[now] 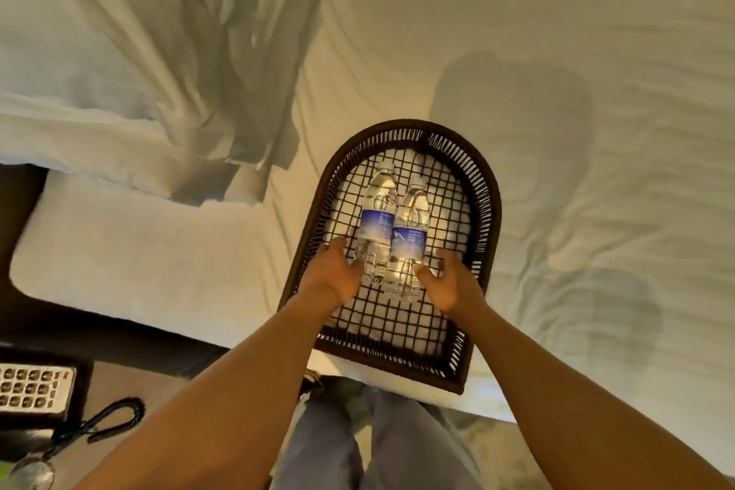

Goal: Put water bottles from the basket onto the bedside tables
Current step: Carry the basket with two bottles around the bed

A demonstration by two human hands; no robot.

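A dark wicker basket [487, 211] with an open grid bottom rests on the white bed. Two clear water bottles with blue labels lie side by side in it, caps pointing away: the left bottle [378, 221] and the right bottle [411, 239]. My left hand [334, 276] reaches into the basket with fingers apart, touching the base of the left bottle. My right hand [451, 282] is also spread, its fingertips at the base of the right bottle. Neither hand has closed around a bottle.
White rumpled bedding [557, 52] fills most of the view, with a pillow [99, 64] at the left. At the lower left stands a bedside table [131, 382] with a telephone [35, 390] and coiled cord [115, 416]. My legs [374, 446] stand against the bed's edge.
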